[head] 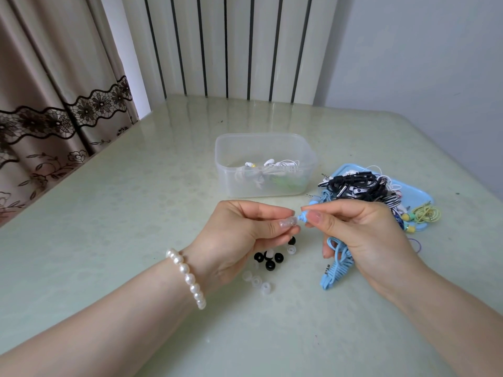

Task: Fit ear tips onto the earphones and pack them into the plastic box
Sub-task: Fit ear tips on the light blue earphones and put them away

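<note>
My left hand (242, 232) pinches a clear ear tip (290, 221) between thumb and fingers. My right hand (362, 235) grips a light blue earphone (302, 215) by its bud, nozzle pointing left and touching the tip. Its bundled blue cable (337, 268) hangs from my right palm down to the table. Loose black and clear ear tips (268, 263) lie on the table under my hands. The clear plastic box (265, 164) stands behind, holding white and green earphones.
A blue tray (408, 186) at the right carries a tangle of black, white, striped and yellow earphones (353, 186). The pale green table (136, 213) runs to a curtain at the left and a radiator at the back.
</note>
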### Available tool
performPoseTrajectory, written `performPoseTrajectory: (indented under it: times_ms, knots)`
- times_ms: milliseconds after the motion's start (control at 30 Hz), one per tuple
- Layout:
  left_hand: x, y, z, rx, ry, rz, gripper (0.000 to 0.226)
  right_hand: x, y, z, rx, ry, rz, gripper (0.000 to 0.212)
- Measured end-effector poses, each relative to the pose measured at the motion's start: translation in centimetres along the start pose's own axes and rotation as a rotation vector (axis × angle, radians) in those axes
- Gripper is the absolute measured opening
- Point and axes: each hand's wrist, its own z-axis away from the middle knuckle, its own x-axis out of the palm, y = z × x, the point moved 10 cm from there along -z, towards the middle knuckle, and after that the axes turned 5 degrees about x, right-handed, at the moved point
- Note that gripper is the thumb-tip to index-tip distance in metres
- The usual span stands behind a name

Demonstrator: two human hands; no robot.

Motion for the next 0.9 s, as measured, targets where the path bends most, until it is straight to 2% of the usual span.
performPoseTrajectory:
  times_ms: [333,467,900]
  knots:
    - [0.2,-0.1,0.0,-0.001,-0.011,0.002,0.015,-0.4,-0.9,0.0,-0.136,0.057,0.115,0.018]
    - [0.2,-0.1,0.1,-0.001,-0.017,-0.008,0.016,-0.5,-0.9,-0.1,-0.164,0.064,0.144,0.006]
    - [0.5,-0.3,0.2,-0.022,-0.032,-0.024,0.016,-1.0,-0.8,-0.3,-0.158,0.105,0.203,0.018]
